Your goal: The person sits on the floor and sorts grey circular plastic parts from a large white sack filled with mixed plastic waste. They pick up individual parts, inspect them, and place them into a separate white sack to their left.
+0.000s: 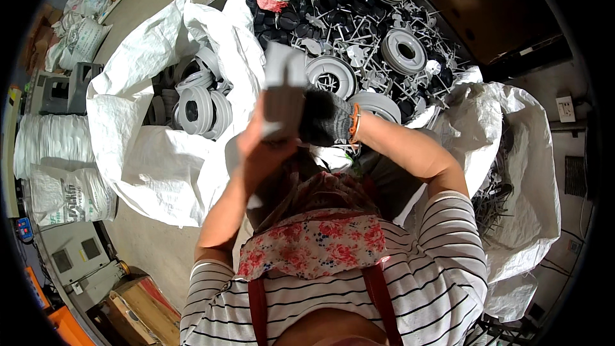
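Observation:
A stack of pale grey plastic parts, smeared by motion, is held up in front of my body. My bare left hand is closed around its lower left side. Against its right side presses my right hand, in a grey and black knitted glove with an orange cuff; its fingers are curled and partly hidden at the stack. Just beyond lies a heap of grey ringed plastic wheels, black caps and thin white plastic pieces. The nearest wheel is right behind my gloved hand.
On the left, an open white woven sack contains several grey wheels. Another white sack at the right holds thin grey scraps. Filled sacks, grey machine housings and cardboard line the left side.

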`<state>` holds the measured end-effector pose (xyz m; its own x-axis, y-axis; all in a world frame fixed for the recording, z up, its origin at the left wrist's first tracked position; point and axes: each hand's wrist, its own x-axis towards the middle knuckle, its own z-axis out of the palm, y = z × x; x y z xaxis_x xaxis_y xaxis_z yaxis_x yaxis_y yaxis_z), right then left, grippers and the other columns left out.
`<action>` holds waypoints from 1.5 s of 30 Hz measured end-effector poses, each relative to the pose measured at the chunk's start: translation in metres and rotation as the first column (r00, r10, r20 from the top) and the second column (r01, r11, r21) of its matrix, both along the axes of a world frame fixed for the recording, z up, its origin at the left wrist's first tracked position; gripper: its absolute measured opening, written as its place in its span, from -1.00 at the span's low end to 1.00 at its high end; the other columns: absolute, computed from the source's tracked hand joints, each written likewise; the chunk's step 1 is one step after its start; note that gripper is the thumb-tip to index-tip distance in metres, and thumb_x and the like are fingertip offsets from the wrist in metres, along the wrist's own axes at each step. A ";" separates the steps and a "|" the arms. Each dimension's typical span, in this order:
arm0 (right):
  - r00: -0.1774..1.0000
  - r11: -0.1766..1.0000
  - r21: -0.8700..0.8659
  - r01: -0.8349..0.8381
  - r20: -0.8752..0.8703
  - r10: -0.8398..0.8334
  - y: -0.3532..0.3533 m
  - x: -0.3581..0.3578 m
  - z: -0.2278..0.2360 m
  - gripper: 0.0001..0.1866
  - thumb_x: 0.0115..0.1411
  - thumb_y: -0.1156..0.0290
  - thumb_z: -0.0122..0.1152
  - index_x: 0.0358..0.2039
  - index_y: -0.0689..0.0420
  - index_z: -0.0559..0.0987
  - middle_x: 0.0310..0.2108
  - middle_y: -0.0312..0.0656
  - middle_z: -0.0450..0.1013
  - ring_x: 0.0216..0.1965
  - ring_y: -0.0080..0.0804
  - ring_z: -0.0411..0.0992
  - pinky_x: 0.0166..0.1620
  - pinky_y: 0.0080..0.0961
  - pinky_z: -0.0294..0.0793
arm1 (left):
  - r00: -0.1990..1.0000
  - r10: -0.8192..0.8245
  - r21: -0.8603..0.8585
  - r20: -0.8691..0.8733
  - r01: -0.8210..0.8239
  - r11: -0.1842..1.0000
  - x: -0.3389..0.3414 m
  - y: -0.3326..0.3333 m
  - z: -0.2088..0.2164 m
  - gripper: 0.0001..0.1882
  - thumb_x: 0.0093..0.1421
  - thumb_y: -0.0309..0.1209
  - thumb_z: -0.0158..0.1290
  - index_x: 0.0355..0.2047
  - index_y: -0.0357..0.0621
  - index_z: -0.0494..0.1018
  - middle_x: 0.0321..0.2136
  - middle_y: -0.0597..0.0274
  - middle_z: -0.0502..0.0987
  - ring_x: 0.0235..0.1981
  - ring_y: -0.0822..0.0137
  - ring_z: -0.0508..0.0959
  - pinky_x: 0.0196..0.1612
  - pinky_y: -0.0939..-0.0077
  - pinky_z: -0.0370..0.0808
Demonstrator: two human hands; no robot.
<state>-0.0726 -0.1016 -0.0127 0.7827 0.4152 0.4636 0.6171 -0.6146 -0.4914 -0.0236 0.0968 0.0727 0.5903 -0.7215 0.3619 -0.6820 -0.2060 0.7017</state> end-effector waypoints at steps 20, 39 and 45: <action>0.053 0.325 -0.533 0.781 -0.462 -0.885 -0.316 0.097 -0.103 -0.51 0.02 0.38 0.03 0.00 0.25 0.38 -0.04 0.18 0.37 0.01 0.05 0.37 0.04 -0.24 0.38 | 0.920 -0.341 0.499 0.192 0.207 0.841 -0.008 -0.147 -0.179 -0.37 0.06 -0.48 -0.04 0.16 -0.31 0.06 -0.03 -0.12 0.38 0.13 -0.04 0.26 0.26 0.08 0.01; 0.846 0.840 0.103 0.533 -0.103 -0.524 -0.096 -0.024 0.066 -0.57 -0.08 0.35 0.30 -0.15 0.14 0.51 -0.14 -0.01 0.42 -0.01 -0.14 0.35 0.05 -0.33 0.35 | 0.760 -0.127 -0.167 -0.637 0.025 0.986 0.012 -0.102 -0.012 -0.75 0.21 -0.38 -0.02 -0.19 -0.30 0.41 -0.33 0.14 0.52 -0.30 0.34 0.52 -0.22 0.47 0.46; 0.841 0.836 0.109 0.537 -0.135 -0.523 -0.042 -0.016 0.085 -0.39 -0.17 0.09 0.36 -0.16 0.22 0.46 -0.18 0.14 0.42 -0.04 0.02 0.37 0.09 -0.24 0.31 | 0.548 -0.142 -0.227 -0.824 -0.089 0.970 -0.004 -0.052 -0.020 -0.74 0.25 -0.38 -0.16 -0.21 -0.34 0.39 -0.37 0.21 0.48 -0.31 0.42 0.46 -0.21 0.51 0.40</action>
<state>-0.0883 -0.1433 0.0728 0.9076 -0.1385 0.3964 0.1616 -0.7562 -0.6341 -0.0271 0.0449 0.0528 0.6888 -0.7123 -0.1348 0.2277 0.0360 0.9731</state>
